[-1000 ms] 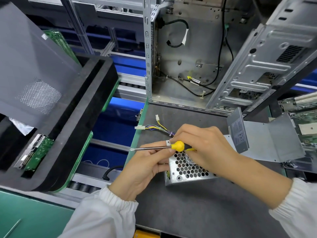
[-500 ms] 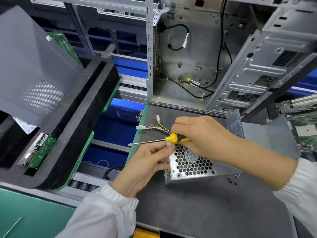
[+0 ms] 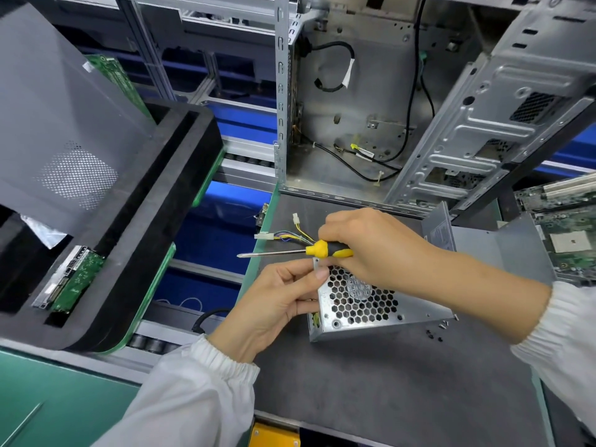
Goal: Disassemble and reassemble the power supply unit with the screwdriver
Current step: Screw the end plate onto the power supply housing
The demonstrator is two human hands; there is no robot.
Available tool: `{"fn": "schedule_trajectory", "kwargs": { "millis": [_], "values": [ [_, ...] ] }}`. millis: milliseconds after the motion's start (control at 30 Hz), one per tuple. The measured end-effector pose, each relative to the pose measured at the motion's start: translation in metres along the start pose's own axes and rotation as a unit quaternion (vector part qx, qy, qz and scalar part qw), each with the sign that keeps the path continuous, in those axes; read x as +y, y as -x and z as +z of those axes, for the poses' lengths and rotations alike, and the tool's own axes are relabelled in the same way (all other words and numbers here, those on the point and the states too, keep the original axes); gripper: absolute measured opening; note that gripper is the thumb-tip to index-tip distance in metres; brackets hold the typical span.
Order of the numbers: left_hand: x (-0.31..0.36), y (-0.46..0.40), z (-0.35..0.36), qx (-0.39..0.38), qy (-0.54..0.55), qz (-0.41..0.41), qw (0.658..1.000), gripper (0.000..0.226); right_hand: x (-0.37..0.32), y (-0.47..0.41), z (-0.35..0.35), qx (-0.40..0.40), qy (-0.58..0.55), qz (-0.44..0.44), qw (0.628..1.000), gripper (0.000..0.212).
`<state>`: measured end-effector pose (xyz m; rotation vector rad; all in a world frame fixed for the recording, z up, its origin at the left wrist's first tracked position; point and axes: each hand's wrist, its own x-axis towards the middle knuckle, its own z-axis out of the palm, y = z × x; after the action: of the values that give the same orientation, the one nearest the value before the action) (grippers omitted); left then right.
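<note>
One power supply sits on the grey mat, honeycomb fan grille facing up, one wire bundle with two white plugs trailing off its far end. Left hand pinches the near-left corner of the casing, thumb on top by the grille edge. Right hand is curled round one screwdriver (yellow and black handle), shaft level and pointing left, tip out past the mat edge, touching nothing. Loose screws lie on the mat just right of the unit, about five, too small to count surely. Grey cover lies behind the right forearm. One open computer case stands at the back. One black foam tray to the left holds one hard drive.
</note>
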<state>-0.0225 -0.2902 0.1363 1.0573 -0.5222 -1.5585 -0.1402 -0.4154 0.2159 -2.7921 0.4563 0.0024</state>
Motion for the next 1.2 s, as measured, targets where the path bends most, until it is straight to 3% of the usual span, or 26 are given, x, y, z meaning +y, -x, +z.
{"fn": "schedule_trajectory", "kwargs": {
  "millis": [400, 533, 733, 1200],
  "values": [
    [0.001, -0.001, -0.002, -0.019, 0.018, -0.011, 1.000, 0.037, 0.007, 0.001, 0.006, 0.029, -0.141, 0.051, 0.988, 0.024],
    [0.004, -0.005, 0.003, 0.024, 0.043, -0.043, 0.998, 0.037, 0.008, -0.002, 0.004, 0.021, -0.160, 0.040, 0.986, 0.026],
    [0.007, -0.007, 0.003, 0.026, -0.008, -0.036, 0.999, 0.041, 0.015, 0.002, 0.005, 0.022, -0.223, 0.058, 0.973, 0.026],
    [0.008, -0.008, 0.003, 0.038, -0.018, -0.051, 0.998, 0.043, 0.023, -0.008, 0.002, -0.005, -0.206, 0.032, 0.978, 0.026]
  ]
}}
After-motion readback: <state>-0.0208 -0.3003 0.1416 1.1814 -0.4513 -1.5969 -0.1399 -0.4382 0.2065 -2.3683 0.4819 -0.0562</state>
